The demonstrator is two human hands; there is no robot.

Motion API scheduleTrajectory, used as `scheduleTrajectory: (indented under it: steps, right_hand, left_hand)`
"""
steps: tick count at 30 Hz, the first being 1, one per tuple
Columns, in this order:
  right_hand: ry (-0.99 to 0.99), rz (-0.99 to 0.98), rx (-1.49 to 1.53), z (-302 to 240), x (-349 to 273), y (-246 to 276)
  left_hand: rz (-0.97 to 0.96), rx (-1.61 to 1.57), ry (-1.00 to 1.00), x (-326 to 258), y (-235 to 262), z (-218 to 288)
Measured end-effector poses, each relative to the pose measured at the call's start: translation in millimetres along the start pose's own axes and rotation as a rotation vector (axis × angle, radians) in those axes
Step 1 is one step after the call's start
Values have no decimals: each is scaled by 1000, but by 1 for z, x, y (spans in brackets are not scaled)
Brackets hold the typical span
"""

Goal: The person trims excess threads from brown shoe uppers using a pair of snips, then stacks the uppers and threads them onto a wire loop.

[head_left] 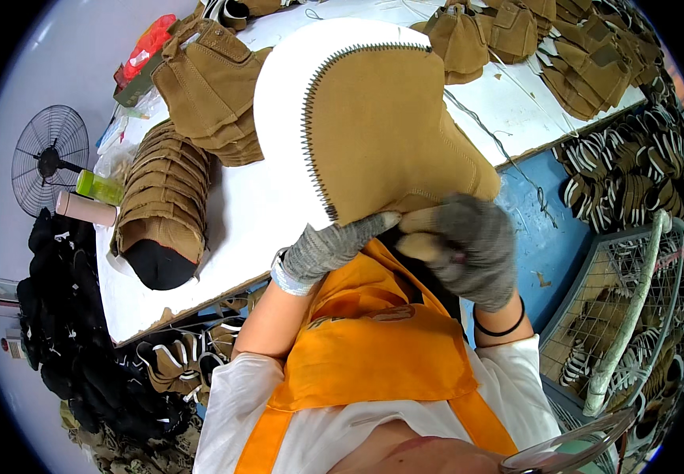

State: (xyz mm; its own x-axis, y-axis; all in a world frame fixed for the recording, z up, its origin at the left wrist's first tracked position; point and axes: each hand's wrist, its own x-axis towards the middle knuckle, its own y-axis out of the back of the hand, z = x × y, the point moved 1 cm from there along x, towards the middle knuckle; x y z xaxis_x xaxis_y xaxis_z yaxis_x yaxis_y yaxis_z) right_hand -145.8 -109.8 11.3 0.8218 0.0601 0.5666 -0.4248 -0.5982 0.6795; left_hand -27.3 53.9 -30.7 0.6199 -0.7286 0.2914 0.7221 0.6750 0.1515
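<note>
A tan suede boot upper (381, 134) with a white toe part and dark zigzag stitching along the join is held up in front of me, over the table edge. My left hand (330, 251), in a grey knit glove with bare fingertips, pinches its lower edge, the thumb lying along the rim. Close beside it, my right hand (472, 249), gloved the same way, is curled with its fingertips at the same lower edge. Whatever sits between the right fingertips is hidden, and that hand is slightly blurred.
On the white table (235, 205) a row of nested tan uppers (164, 189) lies left, with stacked uppers (208, 87) behind. More piles (595, 67) stand far right. A wire cart (618, 316) of shoe parts is at right, a fan (48, 162) and bottles (99, 187) at left.
</note>
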Motion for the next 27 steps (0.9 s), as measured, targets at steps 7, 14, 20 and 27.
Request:
scheduleTrajectory:
  steps: [7,14,20,27]
  right_hand:
    - [-643,621,559,51,-8,11]
    - [-504,-1,1292,67,-3,-21]
    - [-427,214,576,65,20,-34]
    - [-585,207,1373,66,23,-49]
  left_hand:
    - [6,693,-272,-19,43,-13]
    - [175,-542,40,-29,60,-11]
    - [269,-646,62,-22,59,-9]
    - [195,-674,95,-23,50,-9]
